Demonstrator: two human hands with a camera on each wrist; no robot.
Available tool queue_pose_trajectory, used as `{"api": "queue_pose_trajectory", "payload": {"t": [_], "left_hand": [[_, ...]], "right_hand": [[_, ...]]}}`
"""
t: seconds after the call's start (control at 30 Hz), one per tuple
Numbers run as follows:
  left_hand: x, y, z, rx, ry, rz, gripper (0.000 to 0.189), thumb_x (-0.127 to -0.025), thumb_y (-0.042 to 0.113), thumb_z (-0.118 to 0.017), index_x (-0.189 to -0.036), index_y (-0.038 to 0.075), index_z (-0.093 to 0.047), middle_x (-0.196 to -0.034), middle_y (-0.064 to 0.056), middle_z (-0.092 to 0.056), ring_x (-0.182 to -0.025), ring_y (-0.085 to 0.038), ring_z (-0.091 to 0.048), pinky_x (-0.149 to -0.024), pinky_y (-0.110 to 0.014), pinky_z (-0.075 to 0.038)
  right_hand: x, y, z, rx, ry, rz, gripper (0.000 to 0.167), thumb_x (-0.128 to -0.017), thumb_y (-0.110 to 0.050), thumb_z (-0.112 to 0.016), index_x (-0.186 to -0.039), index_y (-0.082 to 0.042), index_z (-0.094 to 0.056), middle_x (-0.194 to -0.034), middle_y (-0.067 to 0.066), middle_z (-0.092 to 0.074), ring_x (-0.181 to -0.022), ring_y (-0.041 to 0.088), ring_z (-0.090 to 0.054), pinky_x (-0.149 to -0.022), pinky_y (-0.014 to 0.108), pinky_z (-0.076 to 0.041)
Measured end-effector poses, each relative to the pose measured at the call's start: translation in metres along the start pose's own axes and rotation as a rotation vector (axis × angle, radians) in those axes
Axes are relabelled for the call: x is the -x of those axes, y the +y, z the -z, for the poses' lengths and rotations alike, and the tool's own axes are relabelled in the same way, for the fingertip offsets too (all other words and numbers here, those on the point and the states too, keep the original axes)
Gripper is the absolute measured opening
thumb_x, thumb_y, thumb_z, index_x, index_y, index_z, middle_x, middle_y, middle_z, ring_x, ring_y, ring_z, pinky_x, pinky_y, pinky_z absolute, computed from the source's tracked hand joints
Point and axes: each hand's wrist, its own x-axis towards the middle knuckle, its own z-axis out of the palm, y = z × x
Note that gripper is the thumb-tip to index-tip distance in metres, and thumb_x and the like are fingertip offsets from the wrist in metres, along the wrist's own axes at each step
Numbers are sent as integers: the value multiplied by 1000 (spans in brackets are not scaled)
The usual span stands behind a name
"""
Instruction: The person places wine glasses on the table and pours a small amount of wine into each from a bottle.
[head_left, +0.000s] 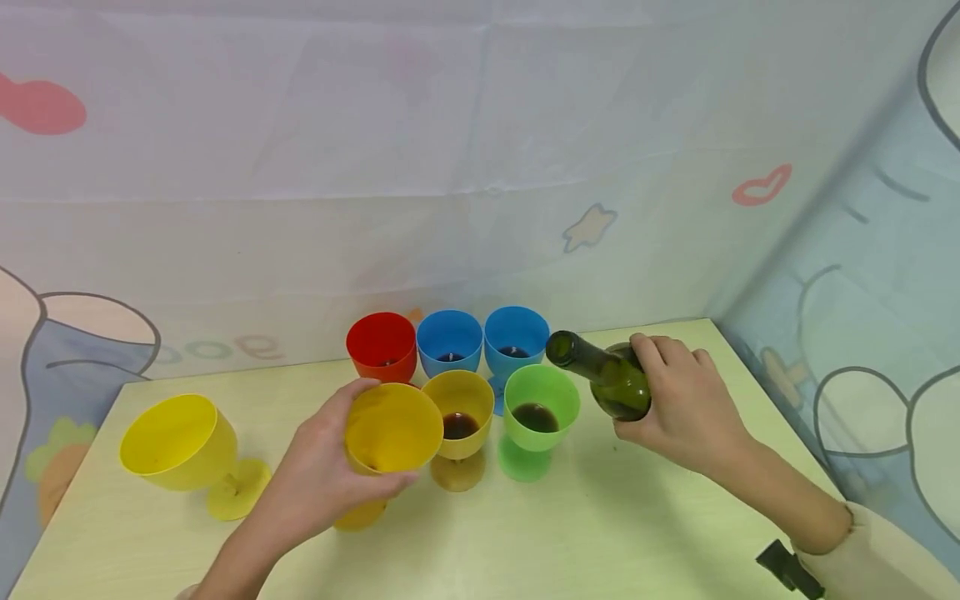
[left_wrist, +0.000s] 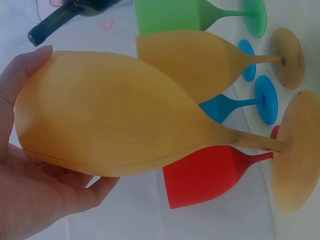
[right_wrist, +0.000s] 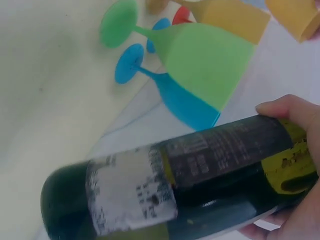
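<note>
My left hand [head_left: 330, 471] grips the bowl of an orange-yellow goblet [head_left: 393, 404], thumb on one side and fingers round the other. Its inside shows only yellow in the head view; in the left wrist view its stem and foot [left_wrist: 300, 155] extend toward the table. The right hand [head_left: 682, 408] holds a dark green wine bottle [head_left: 626, 387] round its body, tilted with the mouth pointing left toward the goblets. Worn labels [right_wrist: 132, 190] show on it in the right wrist view. Below the bottle's neck is a green goblet [head_left: 555, 387] with dark liquid, beside a tan goblet [head_left: 457, 387] also holding some.
Behind these stand a red goblet [head_left: 381, 342] and two blue goblets, one left [head_left: 448, 333] and one right [head_left: 517, 327], each with a little dark liquid. A yellow goblet [head_left: 180, 454] stands at the left. A printed cloth [head_left: 300, 167] hangs behind the pale table [head_left: 600, 533].
</note>
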Motion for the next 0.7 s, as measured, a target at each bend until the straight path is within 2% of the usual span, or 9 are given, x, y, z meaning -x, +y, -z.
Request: {"api": "queue_pose_trajectory", "payload": {"t": [0.33,0.53,0.7], "left_hand": [[0,11,-3,-57,13,-43,84,-60,29,-85,-127,7,-40,-114,-5,-54,-97,-23,-53,-75,-38,-51],[-1,15,-5,-83,13,-45,87,-59,27,-85,-129,6,-39,-117,-6,-54,-99,-25,-52,-77,-40,-51],[-2,17,-6,-108,29,-74,87,-58,25,-85,-129,4,-39,-118,-8,-53,-100,-25,-52,-78,-42,-50]], "right_hand": [[-11,-23,-1,184,31,154,63,-49,-20,-75,-101,0,-46,-89,19,-53,-79,34,-53,-62,47,-41],[-16,-33,-3,244,63,209,58,-51,-17,-72,-99,-2,-45,-84,18,-53,-74,33,-53,-60,45,-40],[-20,-40,-5,285,82,268,59,-51,-17,-74,-101,-1,-47,-84,19,-53,-73,33,-53,-58,45,-40]]}}
